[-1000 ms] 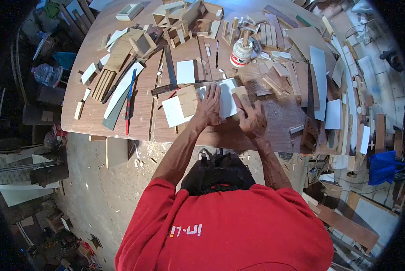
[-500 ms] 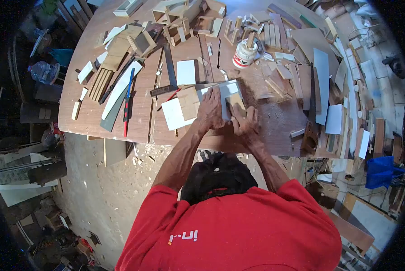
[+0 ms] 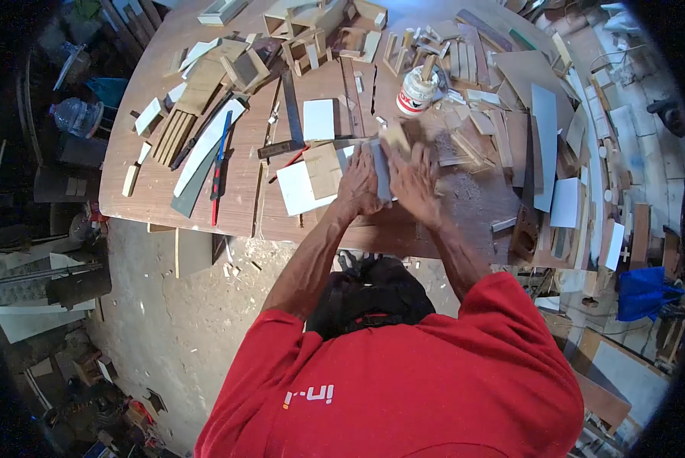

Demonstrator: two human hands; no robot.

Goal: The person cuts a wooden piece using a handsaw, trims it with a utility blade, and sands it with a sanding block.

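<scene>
My left hand (image 3: 360,183) presses down on a pale board at the table's front edge, its fingers lying forward. Beside it, my right hand (image 3: 415,179) is wrapped over a small wooden block (image 3: 395,140) against the board's right side; the block is a little blurred. A grey strip (image 3: 381,172) shows between the two hands. Left of my left hand, a light wood square (image 3: 324,172) overlaps a white panel (image 3: 295,188). Beyond the hands lies a white rectangle (image 3: 319,120), with a dark metal square (image 3: 290,111) to its left.
A glue jar (image 3: 416,91) stands beyond my right hand. Blue and red tools (image 3: 219,168) lie at left near white strips. Small wooden frames (image 3: 300,53) fill the back; offcuts (image 3: 472,145) and sawdust spread right. A brown wooden table (image 3: 235,206) carries everything.
My right hand and the block have moved forward along the board, after an earlier shift to the left. My left hand stays pressed in nearly the same place.
</scene>
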